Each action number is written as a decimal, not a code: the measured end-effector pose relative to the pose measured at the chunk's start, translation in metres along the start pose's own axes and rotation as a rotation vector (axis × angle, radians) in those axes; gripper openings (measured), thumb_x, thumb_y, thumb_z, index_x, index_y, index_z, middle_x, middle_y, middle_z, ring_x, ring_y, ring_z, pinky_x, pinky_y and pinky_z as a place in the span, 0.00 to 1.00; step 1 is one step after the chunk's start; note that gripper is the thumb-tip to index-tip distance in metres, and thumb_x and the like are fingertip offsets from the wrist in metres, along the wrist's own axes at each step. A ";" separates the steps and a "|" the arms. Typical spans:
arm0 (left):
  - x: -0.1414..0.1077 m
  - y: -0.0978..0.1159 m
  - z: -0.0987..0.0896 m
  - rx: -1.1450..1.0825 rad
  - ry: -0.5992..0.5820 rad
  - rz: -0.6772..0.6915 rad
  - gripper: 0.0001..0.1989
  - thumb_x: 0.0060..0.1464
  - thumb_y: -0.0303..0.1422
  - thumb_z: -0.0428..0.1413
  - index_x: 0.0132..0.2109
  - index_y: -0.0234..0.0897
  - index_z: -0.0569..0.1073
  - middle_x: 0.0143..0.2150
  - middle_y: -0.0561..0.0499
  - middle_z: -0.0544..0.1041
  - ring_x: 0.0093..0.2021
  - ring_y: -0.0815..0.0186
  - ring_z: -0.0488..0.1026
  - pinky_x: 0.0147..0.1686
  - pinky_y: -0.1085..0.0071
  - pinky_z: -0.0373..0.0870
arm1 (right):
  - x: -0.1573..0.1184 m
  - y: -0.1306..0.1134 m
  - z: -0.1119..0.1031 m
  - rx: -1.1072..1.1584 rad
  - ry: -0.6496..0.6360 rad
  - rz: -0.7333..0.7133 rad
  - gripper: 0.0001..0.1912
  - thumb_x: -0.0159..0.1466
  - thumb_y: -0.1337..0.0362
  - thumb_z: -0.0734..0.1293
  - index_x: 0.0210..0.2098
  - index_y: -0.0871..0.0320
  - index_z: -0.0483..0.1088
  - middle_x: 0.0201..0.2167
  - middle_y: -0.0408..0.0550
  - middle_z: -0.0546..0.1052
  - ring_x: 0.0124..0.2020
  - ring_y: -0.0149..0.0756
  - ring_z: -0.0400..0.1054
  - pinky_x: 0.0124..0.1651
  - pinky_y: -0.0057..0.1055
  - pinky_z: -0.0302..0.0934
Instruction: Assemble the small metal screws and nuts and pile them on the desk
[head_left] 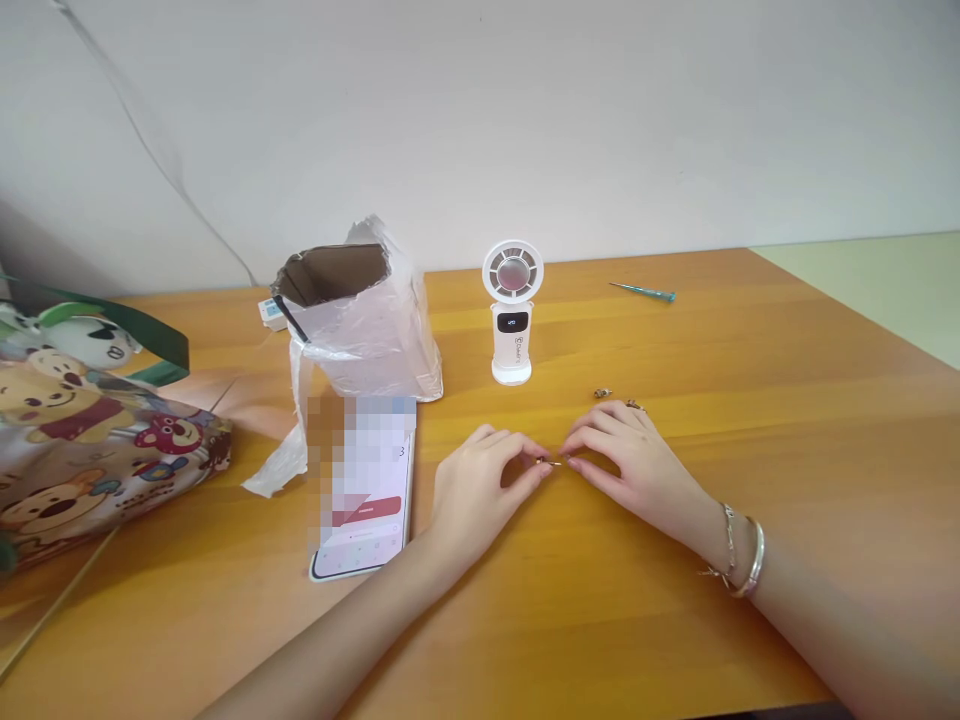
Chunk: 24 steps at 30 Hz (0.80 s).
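Observation:
My left hand (480,487) is closed in a pinch on a small metal piece (553,463), which sticks out to the right from between thumb and forefinger. Facing it, my right hand (637,465) has thumb and forefinger brought together close to the piece's tip; whatever those fingertips hold, if anything, is too small to make out. Just behind the right fingers lies another small metal part (602,393) on the wooden table (675,640). Something small and dark shows at the right hand's knuckles, partly hidden.
A white fan (511,340) stands upright behind my hands. A phone (367,500) lies left of my left forearm, before a plastic-wrapped box (367,340). A teal screwdriver (652,292) rests at the back right. At the far left is a cartoon-print bag (97,440).

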<state>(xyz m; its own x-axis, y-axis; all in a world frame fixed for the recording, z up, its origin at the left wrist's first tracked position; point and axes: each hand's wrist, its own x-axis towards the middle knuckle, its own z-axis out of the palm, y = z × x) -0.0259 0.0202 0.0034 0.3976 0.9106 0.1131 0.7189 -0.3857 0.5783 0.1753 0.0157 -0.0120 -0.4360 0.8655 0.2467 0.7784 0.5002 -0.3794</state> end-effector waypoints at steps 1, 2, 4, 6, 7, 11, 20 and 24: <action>0.000 -0.001 0.001 0.017 0.008 0.008 0.06 0.55 0.37 0.52 0.37 0.47 0.74 0.35 0.60 0.77 0.39 0.67 0.69 0.33 0.72 0.62 | 0.000 0.000 0.001 -0.004 0.001 -0.005 0.05 0.63 0.64 0.60 0.35 0.52 0.68 0.37 0.44 0.73 0.43 0.40 0.61 0.46 0.41 0.55; 0.001 -0.002 0.001 0.038 0.015 0.020 0.05 0.55 0.37 0.53 0.37 0.47 0.74 0.36 0.59 0.77 0.39 0.66 0.68 0.34 0.71 0.62 | 0.000 0.000 0.001 -0.007 0.003 -0.010 0.04 0.63 0.64 0.61 0.35 0.51 0.68 0.38 0.44 0.73 0.44 0.40 0.61 0.46 0.42 0.55; 0.001 -0.004 0.003 0.084 0.022 0.045 0.05 0.54 0.36 0.54 0.38 0.46 0.74 0.36 0.58 0.76 0.40 0.65 0.68 0.36 0.70 0.62 | -0.001 0.001 0.002 -0.007 0.003 -0.016 0.04 0.62 0.63 0.62 0.35 0.51 0.68 0.39 0.44 0.73 0.44 0.41 0.60 0.47 0.43 0.54; 0.001 -0.005 0.005 0.125 0.024 0.060 0.06 0.53 0.36 0.55 0.38 0.46 0.75 0.36 0.56 0.75 0.41 0.64 0.67 0.38 0.68 0.62 | -0.001 0.002 0.003 0.001 0.002 -0.012 0.04 0.62 0.63 0.62 0.36 0.51 0.68 0.39 0.44 0.73 0.44 0.41 0.60 0.48 0.43 0.54; 0.001 -0.006 0.006 0.139 0.025 0.064 0.06 0.53 0.36 0.54 0.38 0.47 0.75 0.36 0.56 0.75 0.41 0.64 0.67 0.38 0.67 0.62 | -0.001 0.003 0.004 0.006 -0.001 -0.008 0.04 0.61 0.63 0.62 0.36 0.50 0.68 0.40 0.44 0.73 0.44 0.41 0.60 0.48 0.43 0.54; 0.000 -0.006 0.006 0.165 0.025 0.077 0.07 0.53 0.35 0.54 0.40 0.47 0.74 0.37 0.55 0.74 0.42 0.64 0.67 0.39 0.66 0.62 | 0.000 0.003 0.002 0.023 -0.026 0.008 0.05 0.61 0.63 0.63 0.38 0.50 0.68 0.40 0.43 0.72 0.45 0.41 0.60 0.49 0.43 0.54; -0.002 -0.004 -0.003 0.248 -0.010 0.143 0.10 0.52 0.30 0.52 0.42 0.45 0.72 0.39 0.54 0.74 0.44 0.62 0.67 0.38 0.66 0.62 | 0.000 0.001 -0.002 0.025 -0.025 0.004 0.07 0.61 0.64 0.62 0.39 0.50 0.68 0.39 0.44 0.73 0.45 0.41 0.59 0.48 0.43 0.53; -0.001 -0.005 -0.002 0.264 -0.011 0.145 0.07 0.54 0.32 0.52 0.40 0.45 0.73 0.37 0.54 0.74 0.43 0.62 0.68 0.38 0.66 0.62 | 0.002 -0.003 0.002 0.023 -0.019 -0.027 0.05 0.62 0.63 0.62 0.36 0.50 0.69 0.37 0.45 0.73 0.44 0.41 0.60 0.47 0.42 0.53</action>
<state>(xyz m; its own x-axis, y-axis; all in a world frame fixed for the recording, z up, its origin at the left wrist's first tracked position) -0.0311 0.0215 0.0019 0.5119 0.8421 0.1697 0.7771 -0.5382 0.3262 0.1715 0.0164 -0.0122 -0.4655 0.8519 0.2398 0.7556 0.5236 -0.3935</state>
